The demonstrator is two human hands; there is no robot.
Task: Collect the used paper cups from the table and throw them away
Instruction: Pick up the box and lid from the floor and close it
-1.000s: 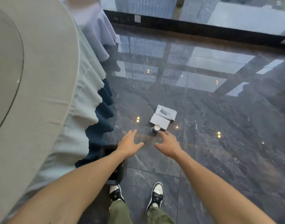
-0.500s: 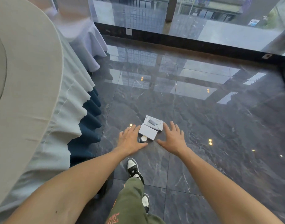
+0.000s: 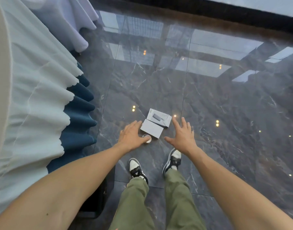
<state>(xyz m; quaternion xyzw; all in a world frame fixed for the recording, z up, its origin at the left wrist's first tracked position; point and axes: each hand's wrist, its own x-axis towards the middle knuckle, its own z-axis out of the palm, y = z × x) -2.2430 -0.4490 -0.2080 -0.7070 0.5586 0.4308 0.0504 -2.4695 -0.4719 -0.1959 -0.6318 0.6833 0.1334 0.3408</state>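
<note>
Head view, inspected from left to right: a pale draped tablecloth point(image 3: 34, 100) hangs at the far left over a dark blue underskirt point(image 3: 79, 123), well apart from both hands. Next comes the left hand point(image 3: 131, 136), palm down, fingers point(image 3: 134, 125) spread slightly and gripping nothing; its thumb lies across the near edge of a paper cup point(image 3: 147, 138). The cup stands upright on the dark marble floor point(image 3: 209, 146), its white inside and rim partly showing just beyond the thumb tip; whether the thumb actually touches the rim cannot be told. The cup sits between the two hands, close against the left one and clearly apart from the right. Just beyond the cup, and apparently touching it, lies a plain white box point(image 3: 151, 128), and a second white box point(image 3: 159, 117) printed with a picture of a grey device overlaps its far end. Small print runs along the second box's edges, too small to read; no brand can be made out. To the right, the right hand point(image 3: 182, 135) hovers palm down with fingers point(image 3: 175, 123) splayed apart and empty, its index fingertip just beside the printed box's right end. Below the hands stand two black-and-white shoes point(image 3: 137, 168) and green trouser legs point(image 3: 177, 200).
</note>
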